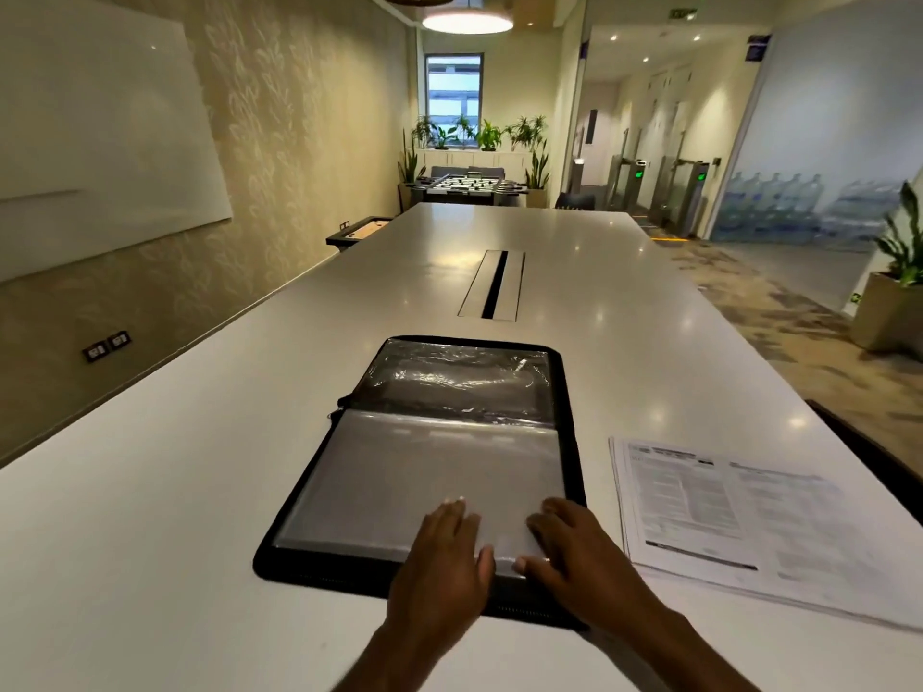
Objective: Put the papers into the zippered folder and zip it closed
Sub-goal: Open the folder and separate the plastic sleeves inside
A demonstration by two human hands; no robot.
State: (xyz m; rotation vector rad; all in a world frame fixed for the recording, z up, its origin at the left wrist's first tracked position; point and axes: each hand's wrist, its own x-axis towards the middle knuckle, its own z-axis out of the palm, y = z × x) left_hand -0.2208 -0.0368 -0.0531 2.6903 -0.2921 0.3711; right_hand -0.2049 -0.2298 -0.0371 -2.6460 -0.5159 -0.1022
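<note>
White table (pixel 200 491) fills most of the frame and runs away toward the top centre. On it, in the lower middle, the black zippered folder (pixel 324 574) lies unzipped and opened flat, with its long axis pointing away from the person and its spine crossing left to right. The far half holds a crinkled plastic pocket (pixel 464 377) that shows dark and seems empty. The near half carries a clear sleeve (pixel 424 472), and I see no printed sheet inside it. The papers (pixel 724 511), a printed stack, lie at the lower right of the frame, just beside the folder's right edge with a strip of table between, so none are in the folder yet. Their long side seems to run left to right, across the folder's axis, so they will likely need turning to go in. They are nearer the right hand, which would make a short sideways reach. The left hand (pixel 444 556) rests on the sleeve with straight, relaxed fingers and holds nothing. The right hand (pixel 574 556) has fingers on top and its thumb at the sleeve's near edge, and looks to pinch it, perhaps to open it. A small zipper pull (pixel 330 416) seems to sit at the spine's left end.
</note>
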